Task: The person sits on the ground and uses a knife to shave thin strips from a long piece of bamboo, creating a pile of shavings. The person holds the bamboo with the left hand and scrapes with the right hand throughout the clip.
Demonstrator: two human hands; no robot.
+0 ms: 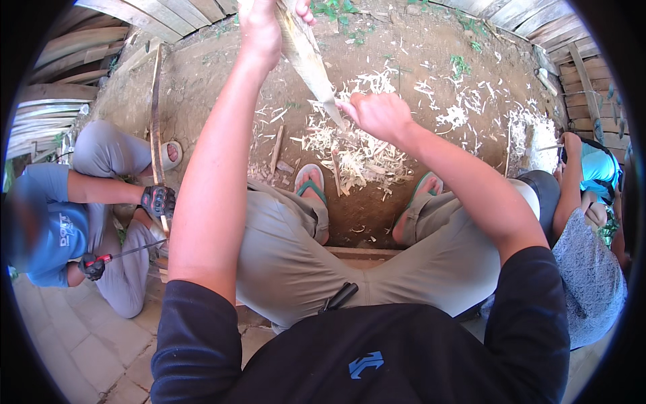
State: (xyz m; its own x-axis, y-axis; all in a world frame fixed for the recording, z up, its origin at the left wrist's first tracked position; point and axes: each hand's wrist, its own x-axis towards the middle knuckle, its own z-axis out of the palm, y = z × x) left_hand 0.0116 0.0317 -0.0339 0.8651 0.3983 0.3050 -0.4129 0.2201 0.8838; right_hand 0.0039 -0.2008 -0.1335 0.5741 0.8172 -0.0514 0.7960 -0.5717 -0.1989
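Observation:
My left hand [261, 28] is raised at the top of the view, closed around the wide end of a long pale piece of wood [301, 57]. The piece tapers to a point, slanting down to the right above the shavings. My right hand [381, 116] is beside that narrow end, its fingers curled and one digit reaching toward the tip. Whether anything lies inside the right hand's curled fingers is hidden. Below both hands, a heap of pale wood shavings [367, 158] lies on the dirt between my sandalled feet.
At the left, a person in blue [50, 222] holds a red-handled saw [134, 250] and an upright wooden strip [157, 114] in gloved hands [158, 200]. Another person [585, 269] sits close at my right. Wooden slat fences [74, 54] border the dirt ground.

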